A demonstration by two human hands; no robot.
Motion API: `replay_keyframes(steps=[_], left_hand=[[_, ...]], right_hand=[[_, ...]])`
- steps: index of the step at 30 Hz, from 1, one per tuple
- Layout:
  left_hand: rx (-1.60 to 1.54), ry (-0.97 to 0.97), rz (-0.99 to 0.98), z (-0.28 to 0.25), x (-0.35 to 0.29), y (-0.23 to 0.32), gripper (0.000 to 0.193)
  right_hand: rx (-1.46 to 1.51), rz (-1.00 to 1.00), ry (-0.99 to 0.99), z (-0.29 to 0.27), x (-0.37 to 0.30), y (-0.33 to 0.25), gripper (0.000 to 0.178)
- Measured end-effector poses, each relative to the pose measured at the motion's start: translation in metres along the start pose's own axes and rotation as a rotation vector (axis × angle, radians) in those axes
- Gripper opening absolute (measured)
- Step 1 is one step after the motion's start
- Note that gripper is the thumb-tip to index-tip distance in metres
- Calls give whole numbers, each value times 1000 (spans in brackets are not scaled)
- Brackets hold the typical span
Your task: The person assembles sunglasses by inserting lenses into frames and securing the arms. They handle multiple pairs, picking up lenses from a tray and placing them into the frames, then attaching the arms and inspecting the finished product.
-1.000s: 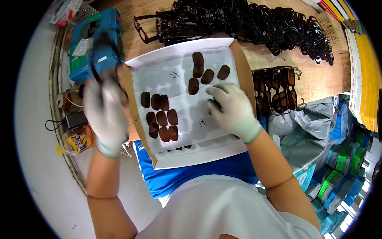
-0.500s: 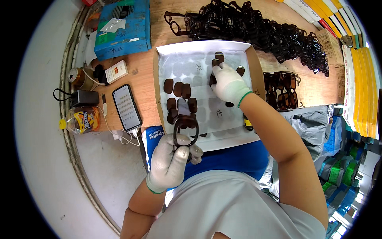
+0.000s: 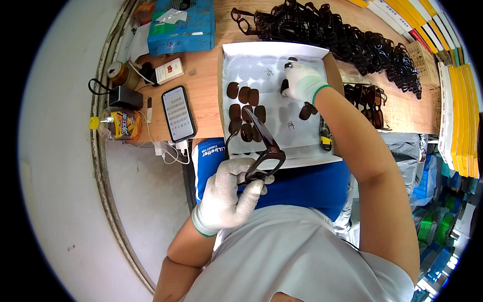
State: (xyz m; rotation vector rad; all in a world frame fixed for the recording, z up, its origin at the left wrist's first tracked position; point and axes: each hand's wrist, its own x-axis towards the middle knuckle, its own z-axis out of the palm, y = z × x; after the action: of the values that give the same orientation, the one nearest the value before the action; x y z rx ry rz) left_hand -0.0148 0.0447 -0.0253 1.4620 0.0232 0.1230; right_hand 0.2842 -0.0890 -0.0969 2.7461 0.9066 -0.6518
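My left hand, in a white glove with a green cuff, grips a dark eyeglass frame by its front. The frame's temple arms point away from me over the near part of a shallow white box. Inside the box, my gloved right hand has its fingertips around a dark lens; the fingers partly hide it. Another dark lens shows by the fingers' far side. Several loose brown lenses lie on the box's left side, and a pair of lenses lies below my right wrist.
A long heap of dark eyeglass frames runs along the back, with sunglasses right of the box. A yellow-black cutter lies inside the box's right edge. At left are a phone, a bottle and a blue box.
My left hand has turned the eyeglass frame, so its temple arms now show pointing forward. The view has shifted, and my right hand stays over the lenses in the box.
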Motion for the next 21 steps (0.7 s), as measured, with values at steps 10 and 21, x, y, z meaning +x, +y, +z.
replay_keyframes(steps=[10,21], left_hand=[[118,-75,166,-20,-15,-10,37],[147,-21,152,3,0,-7,14]], right_hand=[[343,-106,181,21,-17,-4,22],[1315,-345,724,10,-238,-49,19]])
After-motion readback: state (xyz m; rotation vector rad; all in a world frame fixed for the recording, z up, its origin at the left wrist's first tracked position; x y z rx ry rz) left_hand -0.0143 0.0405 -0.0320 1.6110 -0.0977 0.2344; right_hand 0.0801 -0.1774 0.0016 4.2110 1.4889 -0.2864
